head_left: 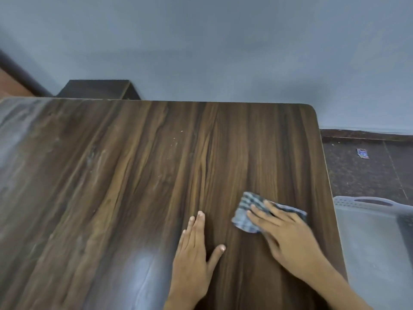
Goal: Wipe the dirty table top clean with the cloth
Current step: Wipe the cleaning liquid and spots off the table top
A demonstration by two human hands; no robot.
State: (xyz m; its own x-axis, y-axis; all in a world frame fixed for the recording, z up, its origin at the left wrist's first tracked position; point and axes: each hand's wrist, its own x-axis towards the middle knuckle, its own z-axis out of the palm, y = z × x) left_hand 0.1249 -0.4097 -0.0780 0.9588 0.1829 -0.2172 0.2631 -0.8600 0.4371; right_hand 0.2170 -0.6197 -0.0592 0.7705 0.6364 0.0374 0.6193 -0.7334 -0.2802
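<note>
A dark wood-grain table top (134, 175) fills most of the view. Pale specks and smears of dirt (176, 142) lie on its far middle, and a dusty haze covers its left part. A folded blue-grey checked cloth (247, 206) lies near the table's right edge. My right hand (283, 231) presses flat on the cloth, fingers spread and pointing to the far left. My left hand (194, 249) rests flat on the bare wood just left of the cloth, fingers together, thumb out, holding nothing.
A pale grey plastic basket (375, 242) stands on the floor right beside the table's right edge. A small wrapper (362, 152) lies on the dark floor beyond it. A dark wooden box (98, 89) sits behind the table against the blue-grey wall.
</note>
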